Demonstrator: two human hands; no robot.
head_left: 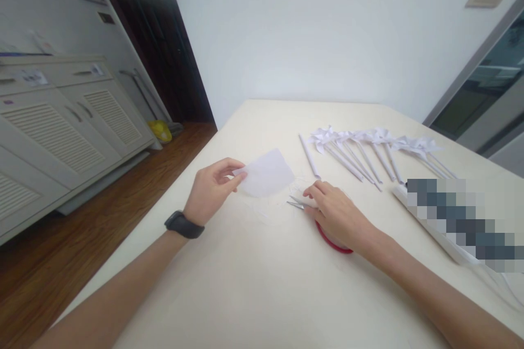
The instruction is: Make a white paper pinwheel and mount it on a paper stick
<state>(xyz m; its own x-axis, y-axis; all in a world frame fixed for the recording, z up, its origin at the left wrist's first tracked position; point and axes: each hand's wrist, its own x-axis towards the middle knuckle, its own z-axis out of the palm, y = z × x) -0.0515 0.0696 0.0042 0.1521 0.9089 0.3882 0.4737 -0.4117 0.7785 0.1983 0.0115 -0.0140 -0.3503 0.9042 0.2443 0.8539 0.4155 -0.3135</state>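
My left hand (pixel 213 188), with a black watch on the wrist, pinches a small white sheet of paper (pixel 267 173) by its left edge and holds it just above the cream table (pixel 245 283). My right hand (pixel 333 212) lies over a pair of red-handled scissors (pixel 323 229) on the table, fingers curled on them; the metal tips stick out to the left toward the paper. Thin paper scraps lie under and around the sheet.
A row of several white paper pinwheels (pixel 368 144) on rolled paper sticks lies at the back right, with a single loose paper stick (pixel 309 157) beside them. A long white object (pixel 429 229) lies at the right edge. Cabinets (pixel 61 120) and wooden floor are at left.
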